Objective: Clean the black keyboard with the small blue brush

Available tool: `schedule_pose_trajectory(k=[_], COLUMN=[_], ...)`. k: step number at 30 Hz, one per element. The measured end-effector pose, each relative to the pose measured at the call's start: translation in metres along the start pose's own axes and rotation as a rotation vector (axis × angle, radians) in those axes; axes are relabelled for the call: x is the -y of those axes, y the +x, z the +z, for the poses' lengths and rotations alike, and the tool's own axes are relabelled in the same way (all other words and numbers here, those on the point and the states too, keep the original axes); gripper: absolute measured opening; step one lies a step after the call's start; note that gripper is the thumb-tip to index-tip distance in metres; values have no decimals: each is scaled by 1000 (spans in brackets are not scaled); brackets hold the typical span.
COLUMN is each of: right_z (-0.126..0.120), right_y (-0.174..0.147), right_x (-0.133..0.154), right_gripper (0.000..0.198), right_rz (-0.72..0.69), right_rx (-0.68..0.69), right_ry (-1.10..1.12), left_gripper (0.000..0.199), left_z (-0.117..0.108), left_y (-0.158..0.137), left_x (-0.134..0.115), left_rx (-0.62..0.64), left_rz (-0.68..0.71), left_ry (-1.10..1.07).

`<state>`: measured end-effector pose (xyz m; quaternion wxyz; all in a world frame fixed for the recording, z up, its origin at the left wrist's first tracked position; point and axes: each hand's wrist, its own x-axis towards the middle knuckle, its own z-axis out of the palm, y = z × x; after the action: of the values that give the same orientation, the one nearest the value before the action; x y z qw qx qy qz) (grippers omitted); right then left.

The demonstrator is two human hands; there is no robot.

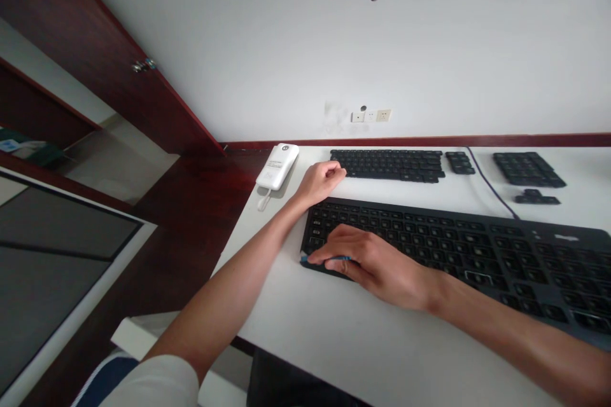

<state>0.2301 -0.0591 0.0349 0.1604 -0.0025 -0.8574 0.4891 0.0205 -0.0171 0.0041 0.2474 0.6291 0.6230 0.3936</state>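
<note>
A large black keyboard (477, 248) lies across the white desk (334, 343). My right hand (372, 261) rests on its left end and pinches a small blue tool (329, 259) against the lower left keys. My left hand (322, 179) is curled into a loose fist at the keyboard's upper left corner, touching its edge, with nothing visible in it.
A second black keyboard (389, 164) lies farther back, with loose key blocks (527, 168) to its right. A white power bank (277, 165) with a short cable sits at the desk's left corner. A dark cable (489, 186) runs between the keyboards. Dark wooden furniture (119, 82) stands at left.
</note>
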Motion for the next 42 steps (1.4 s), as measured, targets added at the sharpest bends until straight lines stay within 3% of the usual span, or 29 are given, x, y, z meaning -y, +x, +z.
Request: schedule_pose_trajectory(k=[7,12,17,25,31,37,42], right_z=[3,0,-7,-37,-64,-80,-80], right_y=[2,2,1,0,-2,-7,-7], right_x=[1,3,4,30,40,46,45], right_gripper=[30,34,32,36,38,39,39], right_rz=[47,88,83,200,339,466,419], right_rx=[-39,37,-7,236,75,285,201], right_ry=[-8,50,19,-86,-301,-170,-187], left_gripper=[36,36,37,37,36,37,37], left_z=[-1,-2,-2,-1,-2,-2,-1], left_y=[-1,-2,-2,-2,-4,-3,-2], left_x=[0,-1,-1,0,-2,-2,-1], left_rx=[-8,1,0,-14,1,1,-6], left_rz=[36,19,13,33,37,36,38], left_ry=[-9,3,-2,21,8,22,28])
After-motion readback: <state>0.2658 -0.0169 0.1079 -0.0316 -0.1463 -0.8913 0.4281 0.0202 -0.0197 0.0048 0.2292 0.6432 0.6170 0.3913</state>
